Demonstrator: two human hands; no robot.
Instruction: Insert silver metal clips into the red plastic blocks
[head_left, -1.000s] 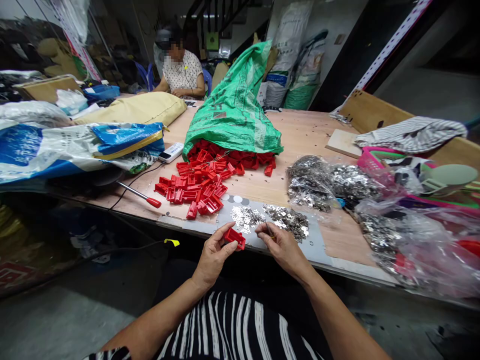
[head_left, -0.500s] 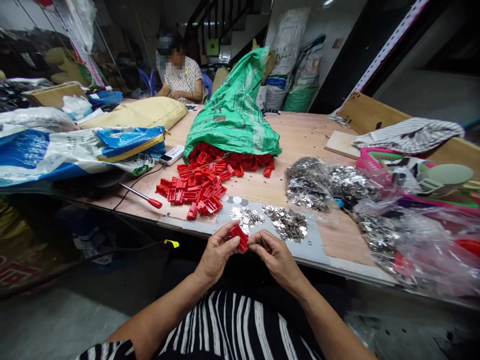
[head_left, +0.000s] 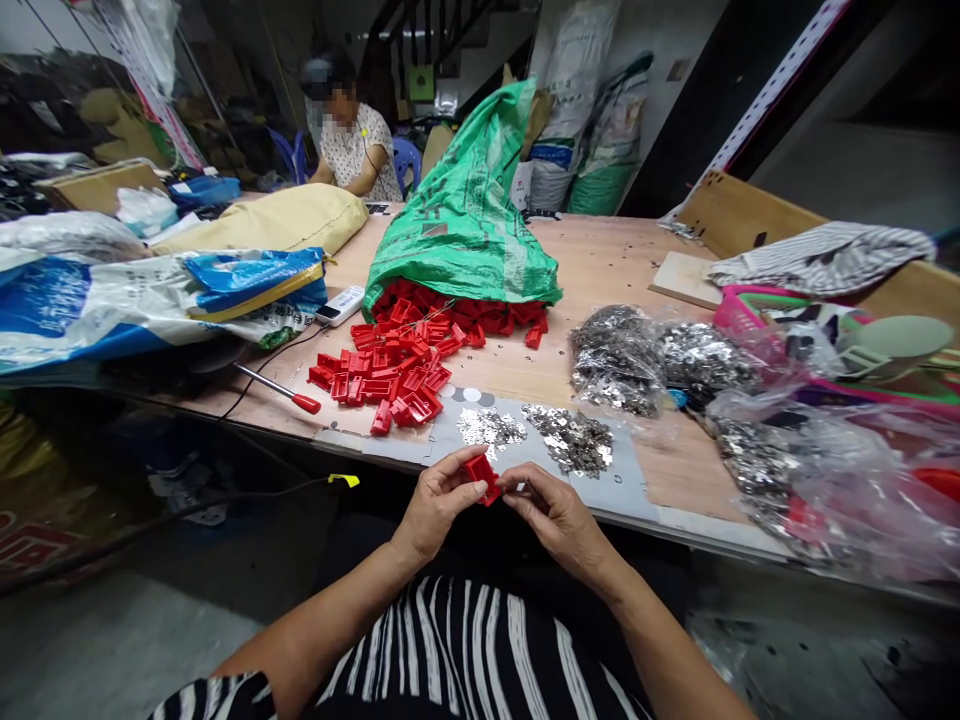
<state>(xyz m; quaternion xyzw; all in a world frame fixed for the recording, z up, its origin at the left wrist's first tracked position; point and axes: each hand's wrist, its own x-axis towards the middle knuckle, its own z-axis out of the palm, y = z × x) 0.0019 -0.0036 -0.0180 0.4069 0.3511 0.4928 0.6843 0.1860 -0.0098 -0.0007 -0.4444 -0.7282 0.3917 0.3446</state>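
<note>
My left hand (head_left: 441, 503) grips a small red plastic housing (head_left: 481, 478) between thumb and fingers, just over the table's front edge. Close against its right side, my right hand (head_left: 546, 508) is closed in a pinch; whatever sits between those fingertips is too small to make out. Beyond my hands lie two piles of small metal pieces, a brighter pile (head_left: 491, 430) and a darker pile (head_left: 574, 440), on a grey sheet (head_left: 630, 485). More red housings (head_left: 390, 375) are heaped to the left, spilling from the mouth of a green woven sack (head_left: 472, 240).
A red-handled tool (head_left: 304, 402) lies at the table's left front edge. Plastic bags of metal pieces (head_left: 619, 360) and a pink basket (head_left: 739, 310) stand to the right. Blue-and-white sacking (head_left: 142, 300) covers the left side. Another person (head_left: 360, 150) sits across the table.
The red housing has turned slightly in my left hand, showing more of its hollow side. My right fingers stay beside it. The view has shifted slightly.
</note>
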